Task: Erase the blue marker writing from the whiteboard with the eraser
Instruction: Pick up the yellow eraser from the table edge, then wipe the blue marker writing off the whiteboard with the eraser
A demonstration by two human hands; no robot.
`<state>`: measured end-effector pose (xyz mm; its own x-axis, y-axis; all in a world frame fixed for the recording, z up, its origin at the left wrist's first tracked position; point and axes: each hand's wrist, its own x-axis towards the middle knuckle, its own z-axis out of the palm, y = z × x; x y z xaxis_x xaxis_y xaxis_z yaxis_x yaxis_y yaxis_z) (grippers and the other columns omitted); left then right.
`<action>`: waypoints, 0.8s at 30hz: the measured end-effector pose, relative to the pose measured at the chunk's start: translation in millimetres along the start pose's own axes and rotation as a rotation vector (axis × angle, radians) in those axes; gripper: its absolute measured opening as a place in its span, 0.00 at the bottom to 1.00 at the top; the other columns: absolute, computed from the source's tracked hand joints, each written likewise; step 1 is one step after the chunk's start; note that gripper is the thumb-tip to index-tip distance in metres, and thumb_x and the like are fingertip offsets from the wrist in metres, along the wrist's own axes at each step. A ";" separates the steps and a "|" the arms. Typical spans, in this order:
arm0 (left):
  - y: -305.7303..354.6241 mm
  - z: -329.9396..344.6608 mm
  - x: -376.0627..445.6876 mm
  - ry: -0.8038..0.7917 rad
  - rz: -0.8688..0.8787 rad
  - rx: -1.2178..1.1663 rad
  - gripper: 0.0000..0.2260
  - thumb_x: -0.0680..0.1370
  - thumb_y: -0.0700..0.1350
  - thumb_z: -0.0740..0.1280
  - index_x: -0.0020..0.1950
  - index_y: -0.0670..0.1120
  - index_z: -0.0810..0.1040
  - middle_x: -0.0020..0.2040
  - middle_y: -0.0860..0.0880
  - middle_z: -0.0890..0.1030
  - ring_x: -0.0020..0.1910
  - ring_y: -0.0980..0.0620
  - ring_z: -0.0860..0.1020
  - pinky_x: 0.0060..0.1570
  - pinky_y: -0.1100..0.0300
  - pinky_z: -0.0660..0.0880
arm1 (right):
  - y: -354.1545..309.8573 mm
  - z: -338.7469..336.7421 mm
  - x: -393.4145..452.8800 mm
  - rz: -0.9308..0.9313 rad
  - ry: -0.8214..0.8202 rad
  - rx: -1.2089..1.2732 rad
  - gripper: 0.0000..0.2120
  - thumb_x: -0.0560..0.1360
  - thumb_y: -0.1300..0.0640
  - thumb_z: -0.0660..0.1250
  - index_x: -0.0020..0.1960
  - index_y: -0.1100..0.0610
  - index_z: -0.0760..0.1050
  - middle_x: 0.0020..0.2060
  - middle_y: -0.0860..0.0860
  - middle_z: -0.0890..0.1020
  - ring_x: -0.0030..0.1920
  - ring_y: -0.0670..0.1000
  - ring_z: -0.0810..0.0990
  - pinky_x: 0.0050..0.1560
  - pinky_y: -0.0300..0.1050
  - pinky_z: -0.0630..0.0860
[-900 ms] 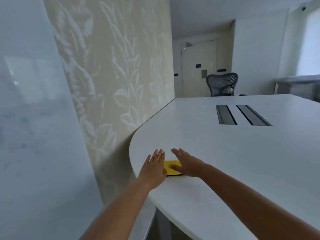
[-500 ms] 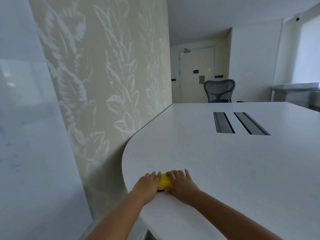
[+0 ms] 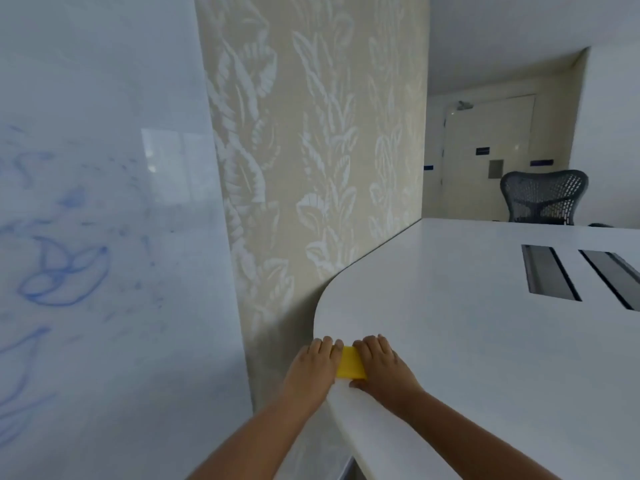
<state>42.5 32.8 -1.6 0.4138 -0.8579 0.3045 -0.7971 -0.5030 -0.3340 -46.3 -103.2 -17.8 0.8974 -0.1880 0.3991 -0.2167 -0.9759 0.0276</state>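
While blue marker writing, too smeared to read, is showing on the whiteboard at frame left, the left hand and right hand are clasping the yellow eraser between them on the white table edge at lower centre.

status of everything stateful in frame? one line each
whiteboard: blue marker writing on it, unerased
eraser: on table edge, between both hands
left hand: against eraser's left side
right hand: against eraser's right side
door: closed
chair: unoccupied
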 end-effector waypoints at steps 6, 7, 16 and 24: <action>-65.4 -20.5 -56.0 0.112 -0.205 0.139 0.28 0.46 0.48 0.83 0.44 0.44 0.84 0.36 0.48 0.81 0.31 0.53 0.78 0.26 0.65 0.73 | -80.5 -9.1 43.6 -0.213 0.227 -0.009 0.35 0.46 0.40 0.81 0.47 0.58 0.79 0.40 0.51 0.82 0.40 0.50 0.82 0.38 0.39 0.80; -79.0 -21.6 -69.6 0.112 -0.262 0.182 0.28 0.47 0.48 0.83 0.45 0.45 0.84 0.36 0.48 0.81 0.31 0.53 0.78 0.26 0.64 0.73 | -100.3 -10.7 51.4 -0.258 0.256 0.005 0.35 0.45 0.39 0.81 0.46 0.58 0.80 0.38 0.51 0.82 0.38 0.50 0.82 0.36 0.38 0.80; -162.4 -42.9 -194.7 0.084 -0.521 0.510 0.31 0.54 0.54 0.81 0.56 0.47 0.82 0.44 0.49 0.83 0.36 0.52 0.79 0.33 0.57 0.75 | -241.5 -19.3 85.6 -0.579 0.344 0.163 0.36 0.51 0.42 0.81 0.52 0.60 0.78 0.43 0.54 0.82 0.43 0.53 0.82 0.44 0.44 0.80; -205.6 -68.7 -295.3 0.132 -0.587 0.674 0.39 0.60 0.61 0.77 0.62 0.43 0.67 0.48 0.50 0.83 0.37 0.53 0.78 0.34 0.57 0.74 | -343.4 -23.2 82.8 -0.790 0.644 0.209 0.34 0.64 0.43 0.75 0.64 0.56 0.70 0.47 0.55 0.81 0.45 0.56 0.79 0.49 0.47 0.78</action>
<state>54.1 396.8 38.4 0.5857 -0.4457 0.6770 -0.0296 -0.8465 -0.5316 93.5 219.0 27.0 0.3669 0.5479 0.7518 0.4692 -0.8068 0.3590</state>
